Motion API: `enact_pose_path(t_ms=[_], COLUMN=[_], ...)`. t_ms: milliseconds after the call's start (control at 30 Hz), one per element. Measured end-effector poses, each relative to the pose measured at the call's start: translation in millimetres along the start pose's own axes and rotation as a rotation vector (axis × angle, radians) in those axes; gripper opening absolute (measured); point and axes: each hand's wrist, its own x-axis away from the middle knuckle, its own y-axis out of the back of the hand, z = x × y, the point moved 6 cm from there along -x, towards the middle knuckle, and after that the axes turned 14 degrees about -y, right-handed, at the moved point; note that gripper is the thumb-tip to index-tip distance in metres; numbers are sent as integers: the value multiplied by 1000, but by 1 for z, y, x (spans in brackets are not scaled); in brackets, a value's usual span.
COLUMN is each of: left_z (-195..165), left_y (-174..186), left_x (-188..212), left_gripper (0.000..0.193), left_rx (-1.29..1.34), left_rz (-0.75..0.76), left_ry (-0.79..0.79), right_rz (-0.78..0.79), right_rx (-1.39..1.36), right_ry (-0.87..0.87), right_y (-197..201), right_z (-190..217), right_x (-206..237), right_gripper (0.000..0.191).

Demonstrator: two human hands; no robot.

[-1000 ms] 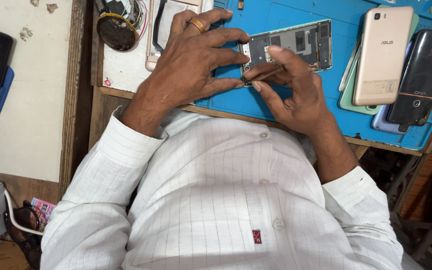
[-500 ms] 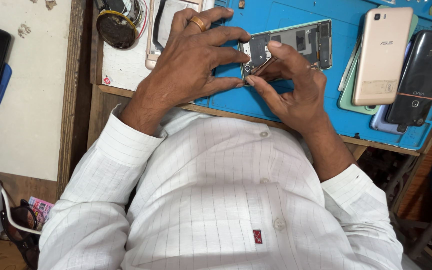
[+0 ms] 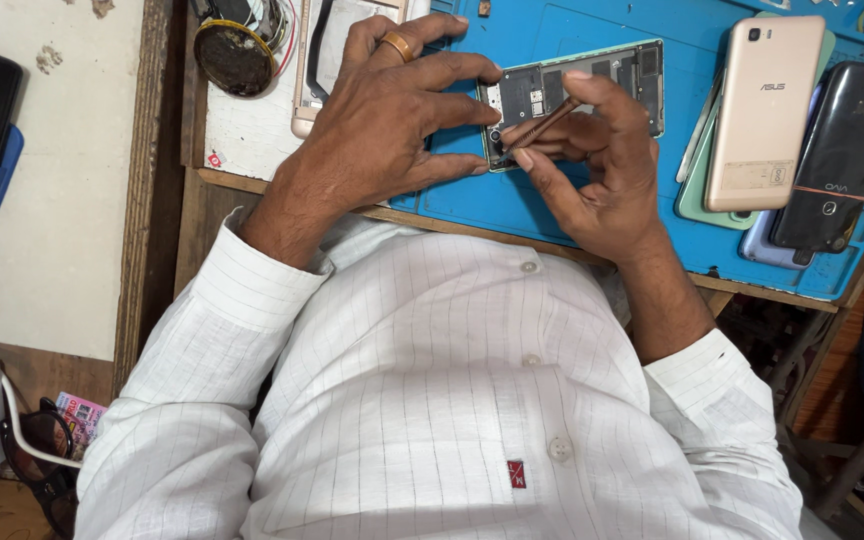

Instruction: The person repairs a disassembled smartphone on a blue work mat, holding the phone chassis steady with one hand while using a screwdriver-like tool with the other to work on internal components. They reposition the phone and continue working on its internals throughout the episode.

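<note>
Nearest our chest, at the front edge of the blue rubber work mat (image 3: 602, 250), both our hands meet over 1 thing: the opened dark phone body with its back cover off and its circuit parts bare (image 3: 592, 85). It lies flat on the mat with its long axis running left to right, its near-left end between our hands and the rest stretching away to the right.

Our right hand (image 3: 592, 170) comes at it from the near side and pinches a thin brown rod-like tool (image 3: 542, 125) between thumb and forefinger; the tool slants down and left, its tip at the phone's left end. Our left hand (image 3: 382, 120), with a gold ring (image 3: 399, 45) on 1 finger, comes from the left, fingers spread and their tips pressed against that same left end, steadying it. Both hands are about equally close; the tool tip lies just beside the left fingertips.

Farther right, well apart, a gold phone (image 3: 762, 110) and a black phone (image 3: 837, 150) lie stacked on other handsets. Farther left, a round dark tin (image 3: 232, 55) sits beyond the mat.
</note>
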Motion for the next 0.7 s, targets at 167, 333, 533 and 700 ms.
enact_pose_path(t_ms=[167,333,533,700], left_z=[0,-1,-1,-1], left_y=[-1,-1,0,0], left_x=[0,-1,0,0], left_gripper=[38,38,38,38], left_rx=[2,0,-5,-6], left_rz=[-3,-5,-8,-13], left_ry=[1,-2,-2,-6], right_rz=[-13,-25,-38,-33], right_rx=[54,171,201,263], right_ry=[20,108,167,197], right_y=[0,-3,-6,-8], right_z=[3,13,18,21], right_x=[0,3,3,4], right_gripper=[67,67,68,68])
